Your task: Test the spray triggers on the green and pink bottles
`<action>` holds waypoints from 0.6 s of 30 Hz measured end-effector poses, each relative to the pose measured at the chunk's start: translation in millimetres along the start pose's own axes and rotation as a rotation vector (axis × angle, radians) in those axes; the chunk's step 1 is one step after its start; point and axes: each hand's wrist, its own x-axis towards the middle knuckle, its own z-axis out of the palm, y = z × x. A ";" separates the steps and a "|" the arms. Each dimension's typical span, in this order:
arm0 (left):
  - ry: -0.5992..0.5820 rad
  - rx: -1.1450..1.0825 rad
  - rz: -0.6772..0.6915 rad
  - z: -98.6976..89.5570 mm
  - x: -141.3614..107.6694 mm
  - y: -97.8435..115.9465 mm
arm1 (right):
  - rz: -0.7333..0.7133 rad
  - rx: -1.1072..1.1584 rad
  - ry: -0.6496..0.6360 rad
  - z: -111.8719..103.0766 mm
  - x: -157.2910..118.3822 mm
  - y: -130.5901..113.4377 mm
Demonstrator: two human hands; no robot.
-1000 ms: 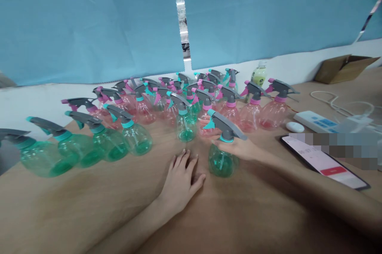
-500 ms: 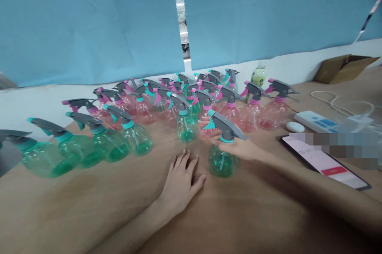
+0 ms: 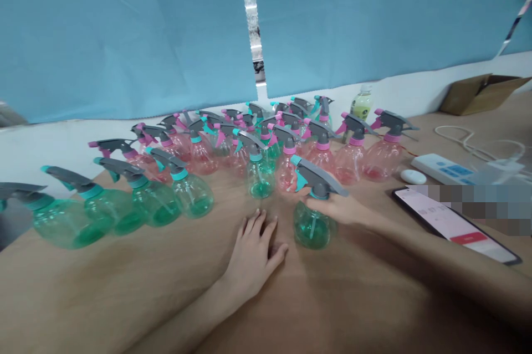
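Note:
My right hand (image 3: 334, 208) is closed round the neck of a green spray bottle (image 3: 312, 229) with a grey and turquoise trigger head, standing on the table. Part of the hand is hidden behind the bottle. My left hand (image 3: 253, 260) lies flat on the tabletop, fingers apart, to the left of that bottle and holding nothing. Just beyond it stands another green spray bottle (image 3: 260, 181). Several green spray bottles (image 3: 155, 204) form a slanting row on the left. Pink spray bottles (image 3: 286, 171) with pink and grey heads crowd behind, mixed with more green ones.
On the right a phone (image 3: 453, 224) lies near a white power strip (image 3: 443, 168), a small white rounded case (image 3: 413, 177) and a loose cable (image 3: 457, 140). A labelled drink bottle (image 3: 362, 104) and a cardboard box (image 3: 477, 93) stand farther back. Blue sheeting (image 3: 166, 27) covers the wall.
My right hand's fingers, stretched out beyond the green spray bottle before, are now curled in round its neck. My left hand stays where it was. The view has shifted very slightly.

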 end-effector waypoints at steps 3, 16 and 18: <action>-0.006 0.003 0.000 -0.9 0.2 0.3 | -0.007 0.017 -0.008 -0.6 -0.4 -1.4; -0.012 0.004 -0.004 0.3 1.0 0.1 | 0.027 0.111 -0.083 1.7 -0.6 9.0; -0.012 0.006 -0.005 0.4 1.1 0.2 | 0.025 0.111 -0.082 2.7 -1.3 11.3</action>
